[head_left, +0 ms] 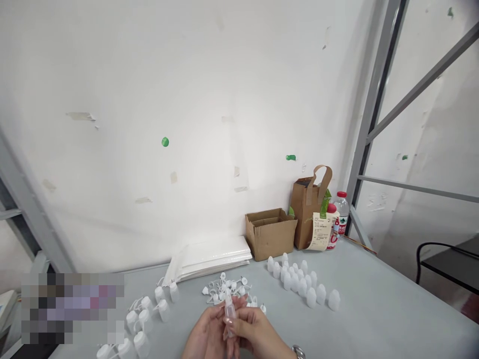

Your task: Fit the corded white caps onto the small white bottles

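My left hand and my right hand meet at the bottom centre of the view, both gripping a small transparent plastic dropper bottle, which stands nearly upright between my fingers. Just beyond my hands lies a loose heap of white plastic caps with tether rings. Translucent white bottles with tethered caps stand to the left of my hands. Rows of translucent white bottle caps stand to the right. A metal wristband shows on my right wrist.
The grey table meets a white wall at the back. Along the wall are flat white packets, an open cardboard box, a brown paper bag and a water bottle. A blurred patch covers the lower left.
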Available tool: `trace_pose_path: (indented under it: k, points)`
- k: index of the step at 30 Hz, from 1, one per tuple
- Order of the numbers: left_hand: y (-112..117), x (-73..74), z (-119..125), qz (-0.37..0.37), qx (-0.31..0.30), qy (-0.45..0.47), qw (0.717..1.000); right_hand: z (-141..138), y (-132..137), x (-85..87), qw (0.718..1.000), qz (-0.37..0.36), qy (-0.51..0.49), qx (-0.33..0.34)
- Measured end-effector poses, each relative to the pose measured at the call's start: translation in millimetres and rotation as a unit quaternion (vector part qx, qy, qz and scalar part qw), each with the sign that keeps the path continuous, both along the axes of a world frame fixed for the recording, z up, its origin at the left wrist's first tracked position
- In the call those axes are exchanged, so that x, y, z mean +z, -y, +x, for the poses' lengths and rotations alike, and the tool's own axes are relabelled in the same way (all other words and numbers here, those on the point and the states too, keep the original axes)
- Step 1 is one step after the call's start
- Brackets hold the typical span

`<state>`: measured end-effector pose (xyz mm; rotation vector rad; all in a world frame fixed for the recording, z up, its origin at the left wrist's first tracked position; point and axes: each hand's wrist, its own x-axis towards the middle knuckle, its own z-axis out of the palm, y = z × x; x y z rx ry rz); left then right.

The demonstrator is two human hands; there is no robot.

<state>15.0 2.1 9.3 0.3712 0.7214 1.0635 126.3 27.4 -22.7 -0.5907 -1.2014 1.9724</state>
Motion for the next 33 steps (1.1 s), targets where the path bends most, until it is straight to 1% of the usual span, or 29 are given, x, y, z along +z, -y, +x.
trace_pose_path:
  k: [4,8,12,15,17,18,20,22,23,26,28,30,33]
  points:
    - [1,2.9,0,-0.021,0.016,0.014,1.0,1,1,2.7,0.999,-0.004,-0.033,0.018]
    - [1,2.5,0,-0.016,0.011,0.014,1.0,1,2,4.3,0.999,0.005,-0.036,0.035]
    - [2,3.4,0,-0.04,-0.002,0.033,0.999,2,4,8.7,0.999,0.018,-0.006,0.041]
    - [3,3.4,-1,-0.07,-0.022,0.047,0.996,5,6,14.3,0.998,0.043,0.034,0.04]
    - [2,1.1,-2,-0.07,-0.015,0.042,0.997,7,7,16.4,0.995,0.06,0.071,0.032]
    - [1,-0.8,-3,-0.052,0.002,0.03,0.998,7,7,16.5,0.994,0.062,0.087,0.024]
    - [0,-5.4,-5,0.018,0.048,-0.015,0.999,8,6,14.8,0.992,0.055,0.109,-0.009]
    - [-1,-9.6,-5,0.092,0.089,-0.072,0.989,7,4,11.4,0.988,0.057,0.128,-0.061]
    - [-1,-11.3,-5,0.117,0.103,-0.099,0.983,7,3,9.6,0.984,0.066,0.138,-0.089]
    - [-1,-14.6,-2,0.159,0.143,-0.164,0.963,7,3,5.6,0.965,0.116,0.177,-0.154]
    - [-1,-15.9,-2,0.171,0.154,-0.197,0.953,8,4,5.2,0.952,0.148,0.203,-0.174]
    - [-1,-16.5,-3,0.172,0.148,-0.212,0.951,9,5,6.7,0.953,0.157,0.197,-0.168]
    - [-3,-15.5,-8,0.164,0.113,-0.213,0.956,10,5,10.5,0.978,0.126,0.135,-0.092]
